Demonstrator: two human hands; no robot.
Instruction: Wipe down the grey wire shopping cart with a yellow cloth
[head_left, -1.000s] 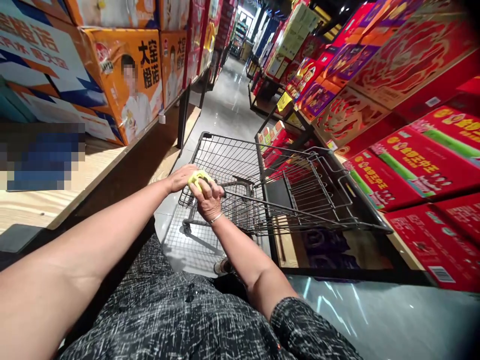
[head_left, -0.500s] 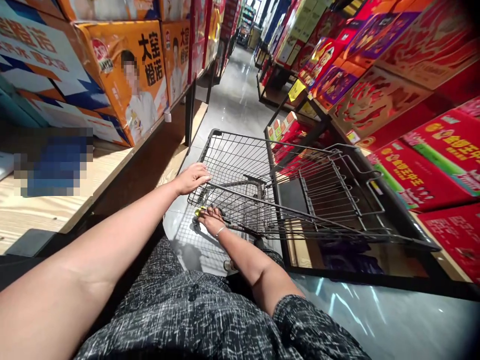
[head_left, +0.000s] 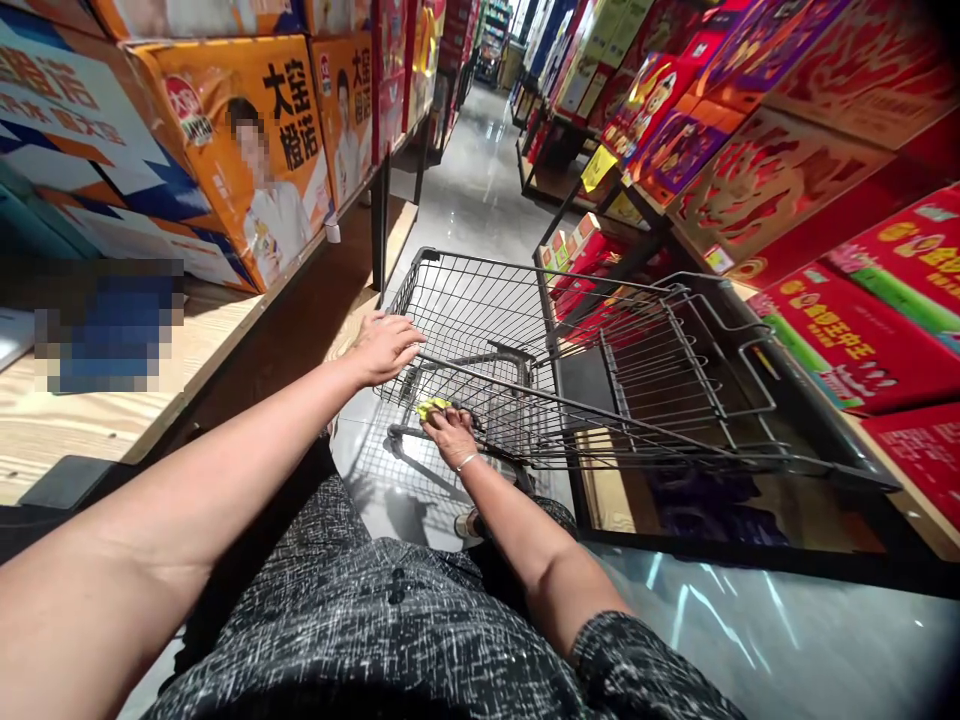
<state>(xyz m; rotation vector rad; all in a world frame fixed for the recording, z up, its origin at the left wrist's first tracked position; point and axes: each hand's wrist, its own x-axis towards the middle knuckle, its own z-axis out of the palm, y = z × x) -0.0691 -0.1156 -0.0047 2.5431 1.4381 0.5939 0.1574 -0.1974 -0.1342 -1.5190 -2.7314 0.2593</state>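
Note:
A dark wire shopping cart (head_left: 487, 285) stands in front of me, and no goods show in its basket. My left hand (head_left: 386, 348) grips the basket's top rail at its near left corner, fingers curled over the wire. Lower down, outside the basket's near side, my right hand (head_left: 450, 437) is closed on a crumpled yellow cloth (head_left: 433, 408). It presses the cloth near the wires and the lower frame. The fingers partly cover the cloth, so whether it touches the frame I cannot tell.
Orange drink cartons (head_left: 247, 150) stack on a wooden shelf (head_left: 217, 345) at left. Red gift boxes (head_left: 840, 330) fill the right-hand shelves, close beside the cart. A grey tiled aisle (head_left: 487, 160) runs ahead between the shelves. A pixelated blue item (head_left: 124, 330) lies on the left shelf.
My right hand has moved to the right along the cart's lower side with the yellow cloth. My left hand stays on the rail. The view has shifted slightly.

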